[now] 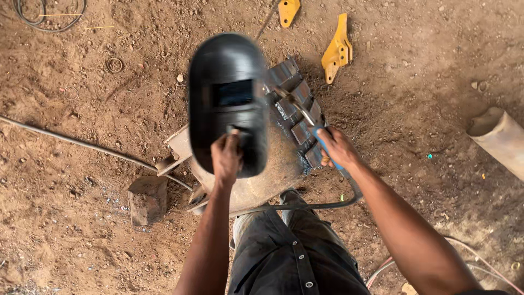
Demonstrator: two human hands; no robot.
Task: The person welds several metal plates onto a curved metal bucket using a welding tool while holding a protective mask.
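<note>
Shield (228, 101) above left grip (226, 158) clamped on its handle, right grip (337, 148) clamped on torch (305, 117)

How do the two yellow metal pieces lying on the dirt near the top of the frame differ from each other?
The right yellow piece lies fully in view, while the left yellow piece is cut off by the top edge. The right yellow piece looks long and narrow, with a pointed lower end; the visible part of the left yellow piece is short and broad. Both share the same yellow colour and lie on bare dirt, beyond the dark ribbed metal workpiece.
</note>
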